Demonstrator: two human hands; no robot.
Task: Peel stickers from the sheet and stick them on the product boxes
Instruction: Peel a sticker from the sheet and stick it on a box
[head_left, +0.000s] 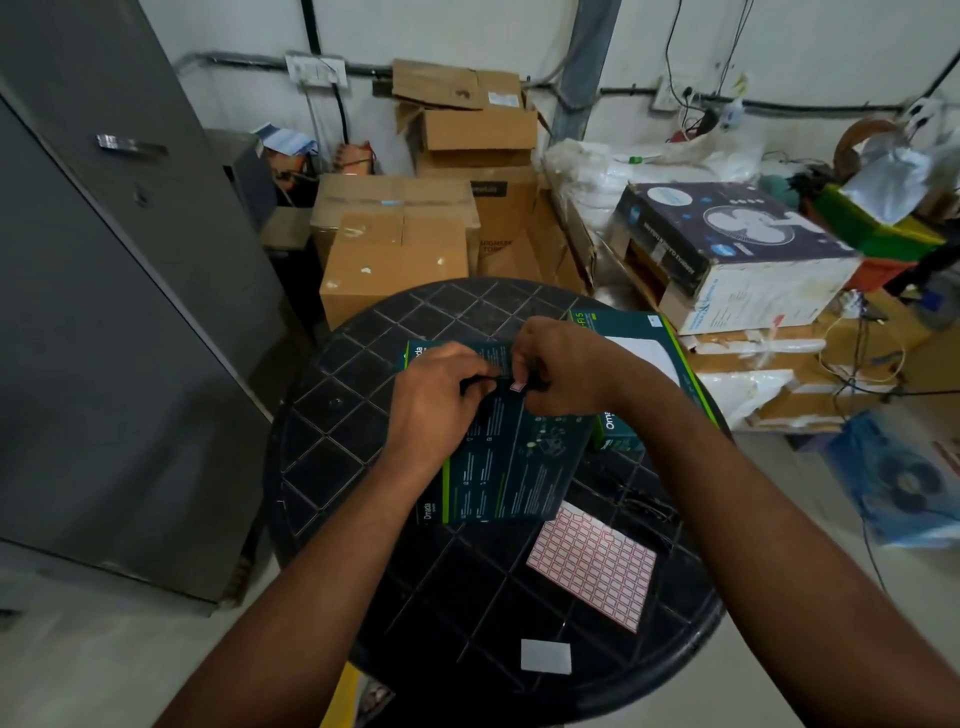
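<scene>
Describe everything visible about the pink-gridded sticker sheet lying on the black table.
The pink-gridded sticker sheet is a flat, thin rectangle that looks like paper, covered in rows of small white labels outlined in pink. It lies turned at an angle on the round black lattice-patterned table, near its right side. Its upper corner reaches the lower edge of the dark teal product box; whether they touch is unclear. Neither hand touches it.
</scene>
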